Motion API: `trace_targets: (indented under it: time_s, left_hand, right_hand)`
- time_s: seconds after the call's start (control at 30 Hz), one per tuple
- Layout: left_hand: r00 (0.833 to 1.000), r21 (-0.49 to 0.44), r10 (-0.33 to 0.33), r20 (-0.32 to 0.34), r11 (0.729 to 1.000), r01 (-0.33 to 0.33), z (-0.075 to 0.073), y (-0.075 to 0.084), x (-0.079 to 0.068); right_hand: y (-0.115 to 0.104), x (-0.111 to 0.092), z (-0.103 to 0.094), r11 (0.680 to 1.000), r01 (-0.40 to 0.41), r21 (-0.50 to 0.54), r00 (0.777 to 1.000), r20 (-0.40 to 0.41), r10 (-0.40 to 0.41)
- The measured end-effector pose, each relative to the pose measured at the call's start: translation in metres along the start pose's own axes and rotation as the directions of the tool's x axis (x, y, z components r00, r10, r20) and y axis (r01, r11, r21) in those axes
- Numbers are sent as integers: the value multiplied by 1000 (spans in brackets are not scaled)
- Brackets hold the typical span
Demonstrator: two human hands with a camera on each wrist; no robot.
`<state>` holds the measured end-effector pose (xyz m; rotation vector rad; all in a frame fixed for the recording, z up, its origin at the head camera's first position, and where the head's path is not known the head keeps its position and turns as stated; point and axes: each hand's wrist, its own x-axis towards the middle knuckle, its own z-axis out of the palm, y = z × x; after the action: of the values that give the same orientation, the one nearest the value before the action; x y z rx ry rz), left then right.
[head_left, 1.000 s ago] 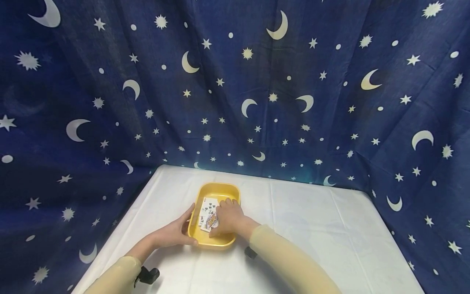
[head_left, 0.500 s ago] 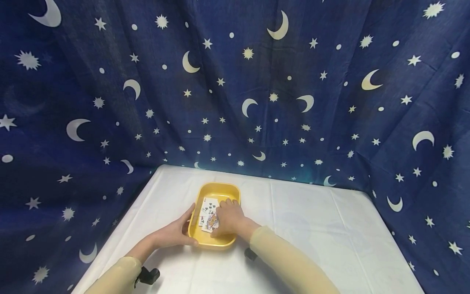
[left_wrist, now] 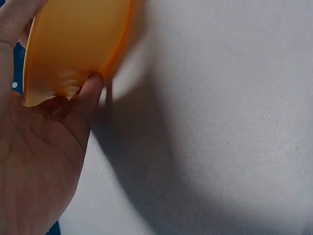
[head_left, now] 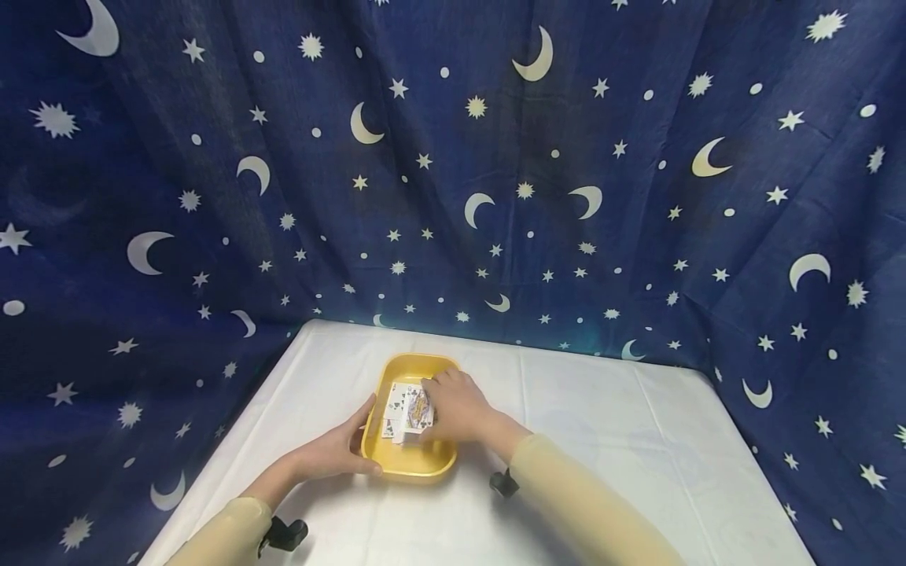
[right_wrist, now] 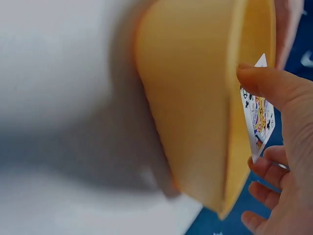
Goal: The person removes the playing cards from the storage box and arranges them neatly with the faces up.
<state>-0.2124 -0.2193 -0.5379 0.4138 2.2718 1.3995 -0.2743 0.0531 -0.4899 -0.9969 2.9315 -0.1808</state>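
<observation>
On the white table, a yellow plastic tray [head_left: 406, 462] with rounded corners holds several playing cards [head_left: 395, 402] lying face up and overlapping. My left hand [head_left: 325, 456] grips the tray's near left corner, thumb at the front and fingers along the left side. Its fingers [left_wrist: 89, 95] press the outer wall in the left wrist view. Over the tray's right half, my right hand [head_left: 460, 409] holds a face card with club marks [right_wrist: 260, 115] by its edges, between thumb and fingers. That card is tilted up above the other cards and partly covers them in the head view.
A white cloth [head_left: 594, 440] covers the table. Behind it and at both sides hangs a dark blue curtain [head_left: 453, 196] with moons and stars. A black strap mount [head_left: 286, 534] sits at the left wrist, another [head_left: 504, 483] at the right.
My right hand has shifted slightly right and lifted, raising the face card off the pile. My left hand and the tray have stayed in place.
</observation>
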Motion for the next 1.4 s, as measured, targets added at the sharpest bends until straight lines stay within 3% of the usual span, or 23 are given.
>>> trace_targets:
  time_s: [0.3,0.63,1.0,1.4]
  left_hand:
    - [1000,18,-20,-21,1000,20,1,3,0]
    - [999,27,-25,-31,999,25,2,3,-1]
    - [999,6,-26,-31,1000,26,4,3,-2]
    - [999,-5,-29,-33,1000,29,4,3,-3]
  right_hand:
    - [43,-22,-41,992,-57,113,989,-130,72]
    - [93,-48,-58,981,-118,154,970,-192,147]
    - [130,-67,-45,971,-153,181,969,-164,183]
    - [147,-72,-23,945,-224,238,968,-59,245]
